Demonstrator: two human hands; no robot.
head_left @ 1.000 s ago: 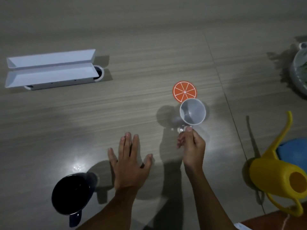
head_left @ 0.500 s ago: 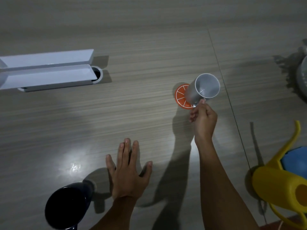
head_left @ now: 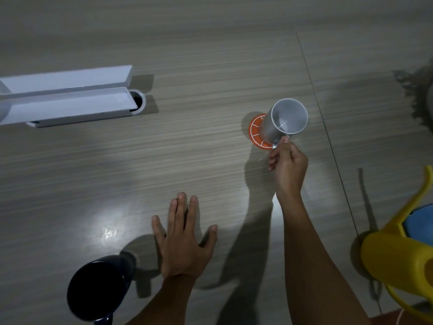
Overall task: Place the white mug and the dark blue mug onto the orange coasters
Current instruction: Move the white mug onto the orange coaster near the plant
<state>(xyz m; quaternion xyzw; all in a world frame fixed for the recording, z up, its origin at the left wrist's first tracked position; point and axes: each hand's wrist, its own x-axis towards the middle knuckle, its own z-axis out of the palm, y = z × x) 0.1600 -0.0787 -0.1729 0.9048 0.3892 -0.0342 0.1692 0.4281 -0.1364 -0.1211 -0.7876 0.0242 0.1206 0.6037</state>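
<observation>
The white mug (head_left: pixel 284 120) stands upright over an orange coaster (head_left: pixel 255 130), covering most of it; whether its base touches the coaster I cannot tell. My right hand (head_left: pixel 287 163) is shut on the mug's handle at its near side. The dark blue mug (head_left: pixel 99 287) stands on the wooden table (head_left: pixel 210 55) at the near left. My left hand (head_left: pixel 182 235) lies flat on the table, fingers spread, just right of the blue mug and apart from it. Only one orange coaster is in view.
A long white open case (head_left: pixel 65 99) lies at the far left. A yellow watering can (head_left: pixel 398 266) stands at the near right with something blue (head_left: pixel 419 224) behind it. A pale object (head_left: pixel 430 102) and its shadow sit at the right edge.
My right hand carried the white mug away from me, from the near side of the coaster to over it. My left hand and the blue mug stayed where they were.
</observation>
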